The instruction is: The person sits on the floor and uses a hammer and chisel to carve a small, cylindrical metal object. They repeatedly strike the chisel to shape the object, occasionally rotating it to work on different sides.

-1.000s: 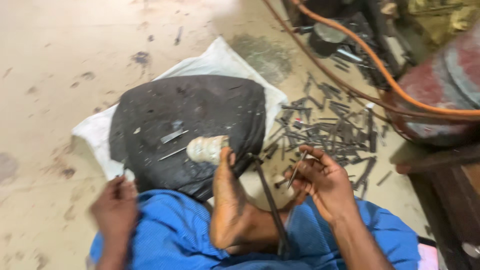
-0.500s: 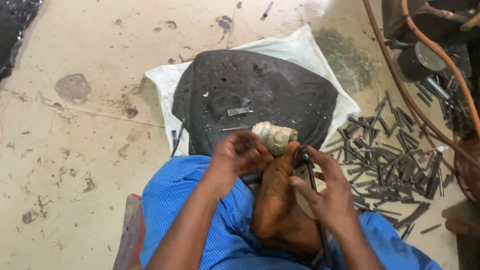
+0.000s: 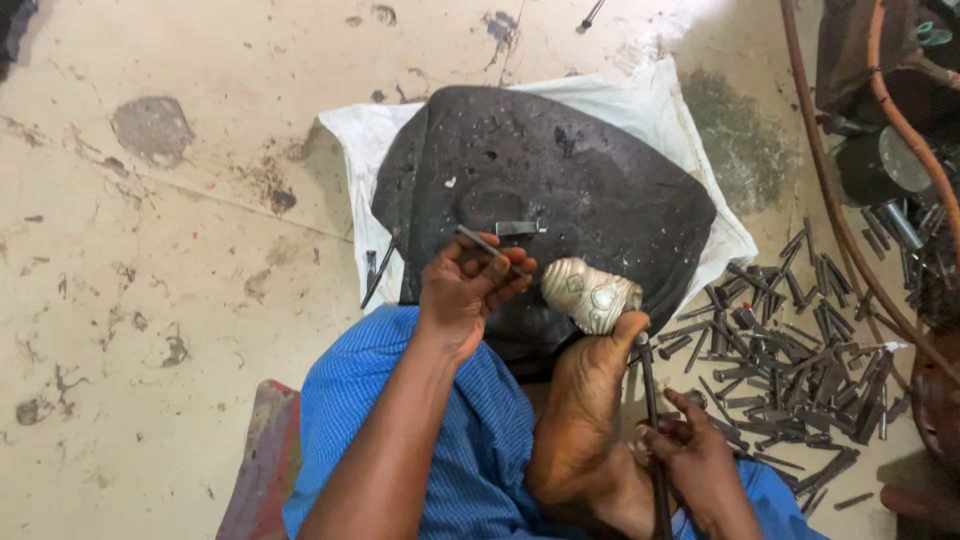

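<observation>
My left hand (image 3: 468,285) is shut on a thin dark metal punch (image 3: 487,245), held over the near edge of a big black rounded block (image 3: 560,190). A small silver embossed piece (image 3: 590,295) lies on that block, pinned by the toes of my bare foot (image 3: 585,410). My right hand (image 3: 695,460) grips a long dark metal rod (image 3: 650,420) that runs up beside the foot. I sit in blue cloth (image 3: 400,420) on the floor.
The block rests on a white cloth (image 3: 660,110). A heap of several dark metal punches (image 3: 800,340) lies on the floor at the right. Orange and brown hoses (image 3: 850,230) curve along the right edge by dark metal gear (image 3: 880,160). A stained concrete floor (image 3: 170,250) lies to the left.
My left hand has lifted off the silver piece to the left with a thin punch in it. My right hand has dropped lower right along the rod. The view has shifted slightly.
</observation>
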A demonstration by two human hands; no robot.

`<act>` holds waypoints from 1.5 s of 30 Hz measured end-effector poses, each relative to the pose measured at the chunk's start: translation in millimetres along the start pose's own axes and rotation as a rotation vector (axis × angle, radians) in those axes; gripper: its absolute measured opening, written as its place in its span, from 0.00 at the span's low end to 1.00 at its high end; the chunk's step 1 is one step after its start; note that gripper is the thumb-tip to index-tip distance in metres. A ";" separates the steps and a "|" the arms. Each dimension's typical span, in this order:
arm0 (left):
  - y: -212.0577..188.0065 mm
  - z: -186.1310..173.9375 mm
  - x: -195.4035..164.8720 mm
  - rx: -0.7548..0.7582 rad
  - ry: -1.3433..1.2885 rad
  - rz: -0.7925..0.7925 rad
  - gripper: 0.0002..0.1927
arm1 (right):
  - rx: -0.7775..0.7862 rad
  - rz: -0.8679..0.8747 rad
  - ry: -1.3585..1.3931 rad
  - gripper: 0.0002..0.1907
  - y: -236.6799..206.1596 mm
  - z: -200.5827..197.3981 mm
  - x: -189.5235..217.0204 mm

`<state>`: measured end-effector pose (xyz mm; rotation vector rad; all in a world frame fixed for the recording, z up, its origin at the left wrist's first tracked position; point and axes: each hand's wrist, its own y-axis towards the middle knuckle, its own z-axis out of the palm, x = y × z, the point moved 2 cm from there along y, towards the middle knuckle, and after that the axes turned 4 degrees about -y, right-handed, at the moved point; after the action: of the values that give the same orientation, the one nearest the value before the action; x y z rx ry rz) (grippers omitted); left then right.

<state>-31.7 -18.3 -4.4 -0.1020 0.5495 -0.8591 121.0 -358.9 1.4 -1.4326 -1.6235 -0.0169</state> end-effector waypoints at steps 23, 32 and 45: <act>0.3 31.1 51.2 0.063 0.814 0.695 0.07 | -0.273 -0.323 -0.799 0.31 -92.9 -71.2 181.8; 3.7 39.1 56.3 0.084 0.807 0.724 0.11 | -0.191 -0.736 -1.134 0.33 -95.3 -53.3 217.2; 4.5 34.2 55.4 0.197 0.898 0.728 0.12 | -0.086 -0.625 -1.381 0.40 -84.3 -55.0 230.0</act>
<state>17.5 -61.0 0.4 0.6635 1.2337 -0.1921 117.1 -239.7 222.3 -0.8686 -3.1535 0.6781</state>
